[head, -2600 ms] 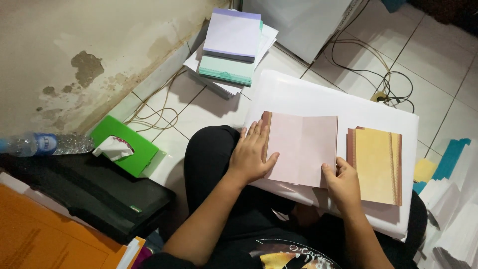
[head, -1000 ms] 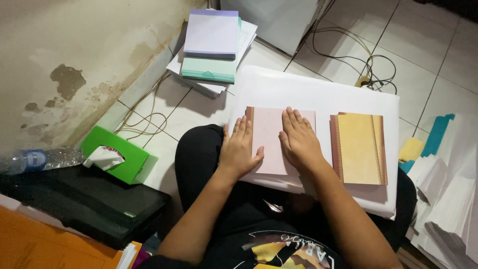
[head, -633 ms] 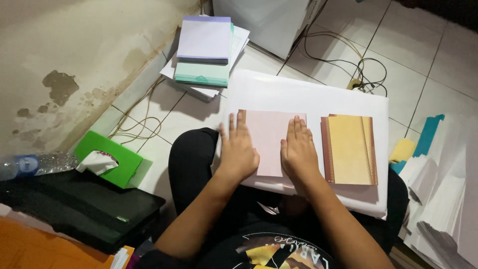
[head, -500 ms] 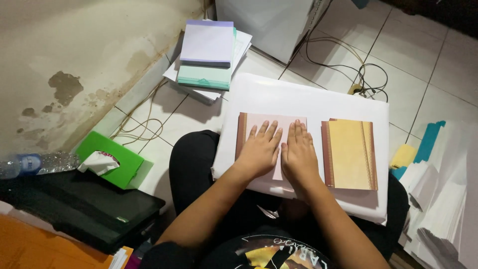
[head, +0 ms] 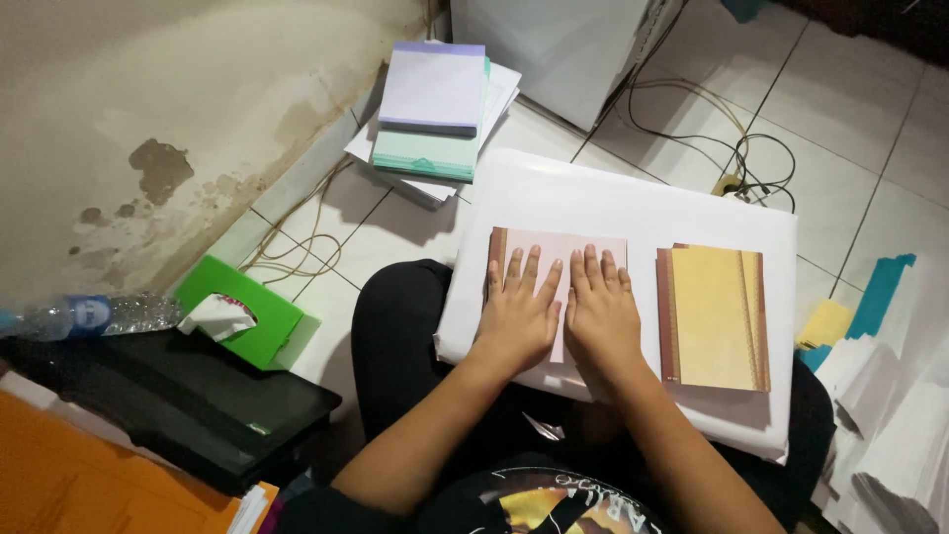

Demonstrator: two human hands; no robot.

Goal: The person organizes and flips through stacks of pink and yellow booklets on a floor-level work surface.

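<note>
A pale pink booklet (head: 563,247) with a brown spine edge lies on a white board (head: 633,203) resting across my lap. My left hand (head: 520,309) and my right hand (head: 599,307) lie flat on it side by side, fingers spread, pressing down. Neither hand grips anything. To the right on the same board sits a yellow booklet (head: 714,316) with brown edges, untouched.
A stack of purple, green and white paper pads (head: 435,109) lies on the tiled floor ahead. A green tissue box (head: 242,321), a plastic bottle (head: 94,314) and a black device (head: 188,405) are at my left. Cables (head: 727,148) run ahead; loose paper piles (head: 890,425) sit at right.
My right hand slid from the pink booklet's right edge to its middle, and my left hand shifted right, so both now press flat side by side.
</note>
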